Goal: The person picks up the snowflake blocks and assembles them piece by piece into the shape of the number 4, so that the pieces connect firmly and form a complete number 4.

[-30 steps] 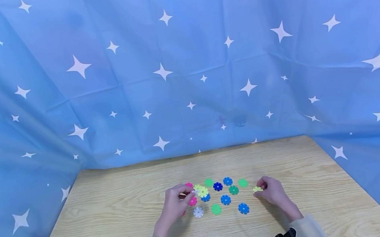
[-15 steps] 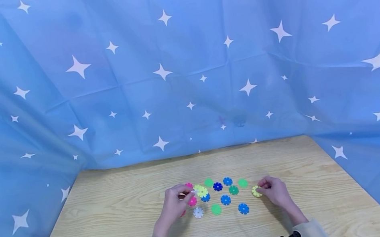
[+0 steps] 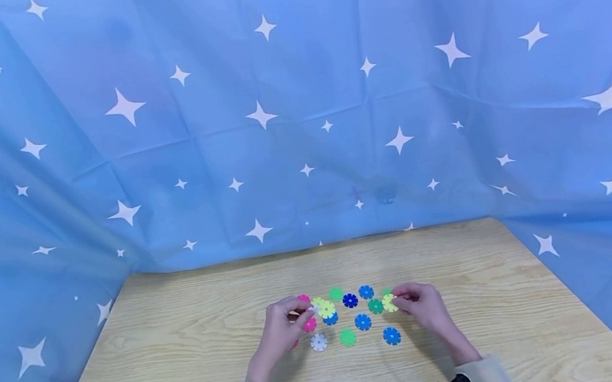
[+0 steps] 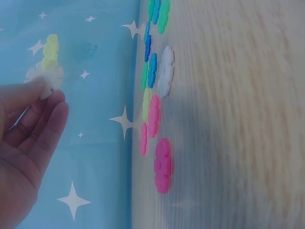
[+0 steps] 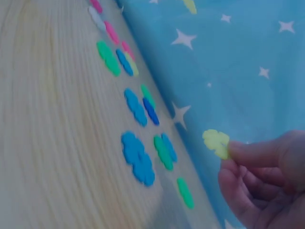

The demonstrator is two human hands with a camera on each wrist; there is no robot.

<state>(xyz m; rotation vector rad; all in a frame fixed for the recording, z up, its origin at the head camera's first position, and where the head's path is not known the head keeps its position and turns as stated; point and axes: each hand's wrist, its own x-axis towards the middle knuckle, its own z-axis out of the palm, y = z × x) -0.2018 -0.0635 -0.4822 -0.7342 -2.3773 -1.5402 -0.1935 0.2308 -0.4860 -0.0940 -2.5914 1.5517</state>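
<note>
My left hand (image 3: 281,326) pinches a white snowflake disc (image 4: 56,75) between thumb and fingers, raised over the table. A yellow snowflake disc (image 4: 50,50) stands at the white one's far edge and appears joined to it. In the right wrist view, my right hand (image 5: 267,176) grips another yellow snowflake disc (image 5: 217,143) by its edge, thumb against fingers. From the head view this disc hovers over the right end of the scattered discs, partly covering a light green disc (image 3: 387,292). A gap separates the two hands.
On the wooden table (image 3: 186,338) lie several notched discs between and under the hands: a dark blue disc (image 3: 350,301), a white disc (image 3: 319,342), a pink disc (image 3: 309,325), a blue disc (image 3: 392,336) and others. A blue star-patterned curtain (image 3: 296,120) borders the table's back and sides.
My right hand has turned its yellow disc more face-on and carried it left toward the other hand. The left hand has stayed almost still with its two discs.
</note>
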